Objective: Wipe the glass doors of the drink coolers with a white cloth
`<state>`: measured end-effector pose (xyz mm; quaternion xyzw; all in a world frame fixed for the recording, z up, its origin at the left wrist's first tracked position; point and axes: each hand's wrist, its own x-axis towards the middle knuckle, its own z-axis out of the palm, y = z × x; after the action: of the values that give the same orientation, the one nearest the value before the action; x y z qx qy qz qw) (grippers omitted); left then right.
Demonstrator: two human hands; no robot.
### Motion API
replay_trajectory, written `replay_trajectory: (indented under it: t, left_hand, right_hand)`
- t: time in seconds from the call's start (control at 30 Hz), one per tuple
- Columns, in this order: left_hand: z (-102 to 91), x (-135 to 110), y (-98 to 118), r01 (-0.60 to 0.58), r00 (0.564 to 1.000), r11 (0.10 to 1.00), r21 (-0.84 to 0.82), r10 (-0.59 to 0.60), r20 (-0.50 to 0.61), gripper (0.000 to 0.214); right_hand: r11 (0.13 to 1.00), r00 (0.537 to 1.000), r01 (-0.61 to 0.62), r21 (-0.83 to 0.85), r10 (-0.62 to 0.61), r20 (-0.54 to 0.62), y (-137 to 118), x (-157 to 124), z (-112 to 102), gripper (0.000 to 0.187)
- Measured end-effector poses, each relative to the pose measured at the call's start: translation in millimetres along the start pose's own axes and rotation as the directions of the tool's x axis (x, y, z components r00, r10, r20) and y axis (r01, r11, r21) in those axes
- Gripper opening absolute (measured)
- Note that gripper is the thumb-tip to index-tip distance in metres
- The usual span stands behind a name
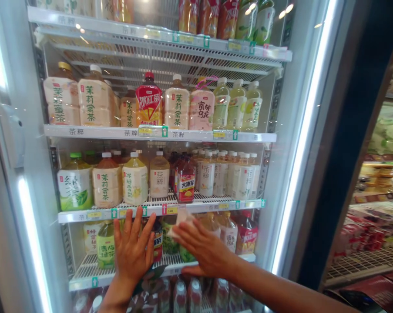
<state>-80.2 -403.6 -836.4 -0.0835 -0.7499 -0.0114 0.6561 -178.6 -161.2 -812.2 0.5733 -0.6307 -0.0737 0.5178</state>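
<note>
A glass door, marked by reflected light spots, stands before shelves of bottled drinks. My left hand (pixel 132 245) lies flat against it at lower centre, fingers spread and nothing held. Just to its right, my right hand (pixel 204 248) presses a thin white tissue (pixel 183 216) to the glass, fingers stretched together and pointing left. Part of the tissue is hidden under the palm. Behind the hands, the lower shelf holds a green tea bottle (pixel 105 245) and a red-labelled bottle (pixel 247 232). A small dark red bottle (pixel 186 182) stands on the shelf above.
Vertical light strips (pixel 302 143) run along both sides of the fridge. A middle shelf rail (pixel 196 135) carries price tags below a row of bottles. To the right, beyond a dark frame (pixel 343 130), an open rack (pixel 367 261) holds packaged goods.
</note>
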Motion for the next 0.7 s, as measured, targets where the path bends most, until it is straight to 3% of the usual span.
replay_trajectory:
  t: [0.07, 0.1, 0.17, 0.23, 0.3, 0.37, 0.43, 0.47, 0.53, 0.6, 0.63, 0.7]
  left_hand:
    - [-0.1, 0, -1, -0.002, 1.0, 1.0, -0.006, 0.002, 0.007, 0.067]
    - [0.0, 0, -1, -0.004, 1.0, 1.0, -0.009, 0.004, 0.011, 0.068]
    - [0.5, 0, -2, -0.007, 1.0, 1.0, -0.012, 0.008, 0.01, 0.068]
    - [0.9, -1, -3, -0.011, 1.0, 1.0, -0.015, 0.011, 0.0, 0.068]
    - [0.4, -2, -2, -0.013, 1.0, 1.0, -0.022, 0.013, 0.0, 0.068]
    - [-1.5, -2, -1, -0.008, 0.999, 1.0, -0.027, 0.009, 0.03, 0.068]
    - [-4.8, -1, -1, -0.006, 0.997, 1.0, -0.022, 0.007, 0.072, 0.07]
    - [-6.9, 0, -2, -0.009, 0.996, 1.0, -0.014, 0.01, 0.088, 0.071]
    - [-11.9, 6, -6, -0.024, 0.995, 1.0, 0.009, 0.023, 0.095, 0.072]
    - [-17.9, 17, -13, -0.031, 0.997, 0.999, 0.039, 0.028, 0.07, 0.073]
    - [-21.2, 24, -18, -0.028, 0.998, 0.998, 0.054, 0.025, 0.055, 0.073]
    - [-28.2, 39, -27, -0.006, 1.0, 0.997, 0.082, 0.005, 0.02, 0.075]
  right_hand:
    - [0.984, 0.983, 0.163, 0.069, -0.168, 0.071, 3, 5, -2, 0.087]
    - [0.983, 0.981, 0.17, 0.068, -0.175, 0.081, 9, 11, -6, 0.087]
    - [0.998, 0.997, 0.062, -0.001, -0.062, 0.05, 28, 28, -16, 0.093]
    - [0.988, 0.992, -0.128, -0.087, 0.127, -0.026, 44, 46, -25, 0.1]
    - [0.978, 0.985, -0.171, -0.121, 0.166, -0.055, 46, 55, -27, 0.104]
    - [0.994, 1.0, 0.014, -0.107, -0.014, 0.002, 40, 57, -25, 0.102]
    - [0.965, 0.966, 0.253, -0.073, -0.247, 0.076, 41, 60, -24, 0.097]
    - [0.951, 0.951, 0.302, -0.068, -0.296, 0.095, 46, 66, -26, 0.095]
    - [0.97, 0.973, 0.223, -0.099, -0.215, 0.083, 66, 88, -37, 0.094]
    - [0.99, 1.0, -0.02, -0.138, 0.021, 0.01, 86, 116, -51, 0.098]
    - [0.981, 0.992, -0.126, -0.145, 0.123, -0.031, 91, 128, -56, 0.101]
    - [0.98, 0.99, -0.142, -0.139, 0.138, -0.044, 87, 142, -58, 0.105]
